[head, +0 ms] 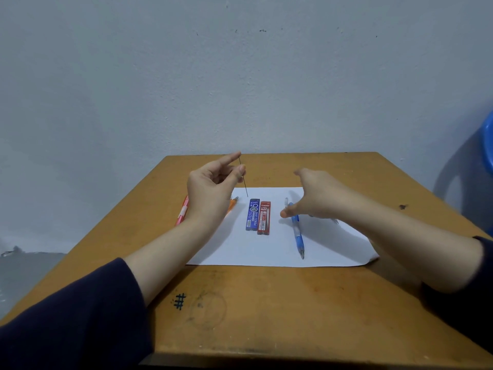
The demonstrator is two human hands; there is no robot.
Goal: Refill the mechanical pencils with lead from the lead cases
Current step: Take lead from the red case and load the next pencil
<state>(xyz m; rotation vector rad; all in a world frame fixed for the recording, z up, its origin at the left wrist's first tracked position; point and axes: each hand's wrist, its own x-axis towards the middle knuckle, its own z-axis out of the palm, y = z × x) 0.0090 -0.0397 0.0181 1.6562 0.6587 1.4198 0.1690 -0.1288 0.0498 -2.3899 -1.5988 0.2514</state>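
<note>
Labels: blue case [253, 214] "PENCIL LEAD" | red case [264, 218] "2B" | left hand [210, 188] pinches lead [244, 180]

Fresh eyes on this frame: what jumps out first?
A thin pencil lead is pinched nearly upright in the left hand, raised over the far edge of the white paper sheet. Just below it, a blue lead case and a red lead case lie side by side mid-sheet. The right hand spreads open over the blue mechanical pencil on the sheet's right half.
</note>
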